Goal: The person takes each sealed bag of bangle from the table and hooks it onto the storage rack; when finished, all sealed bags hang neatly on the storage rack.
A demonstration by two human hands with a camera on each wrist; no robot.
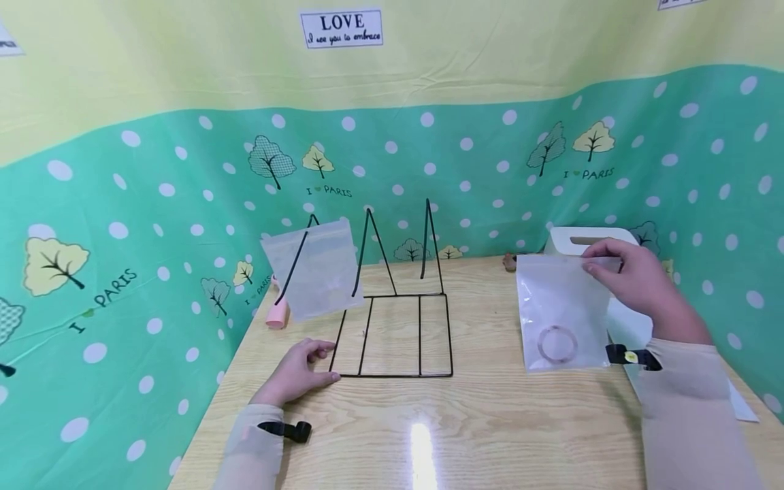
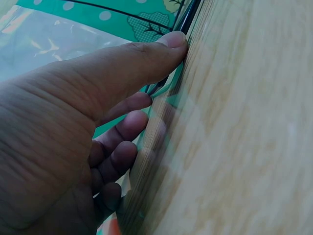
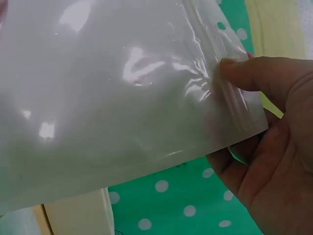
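Observation:
A black wire rack (image 1: 420, 335) with upright triangular dividers stands on the table. At its front left corner, my left hand (image 1: 300, 373) holds the base wire, thumb on the front and fingers at the left side; the left wrist view shows the thumb (image 2: 171, 40) against the dark wire. One translucent zip bag (image 1: 318, 275) leans between the left dividers. Up at the right, my right hand (image 1: 637, 275) pinches the top corner of a second zip bag (image 1: 551, 292), which hangs upright with a pinkish ring (image 1: 557, 344) showing low inside it.
A pink cylindrical thing (image 1: 278, 315) lies behind the rack's left side. Beyond the right hand is a white box (image 1: 560, 239) with a slot handle, and white sheets (image 1: 631, 327) lie below it. Polka-dot cloth (image 1: 490, 184) encloses the table (image 1: 502, 422) at the back and sides.

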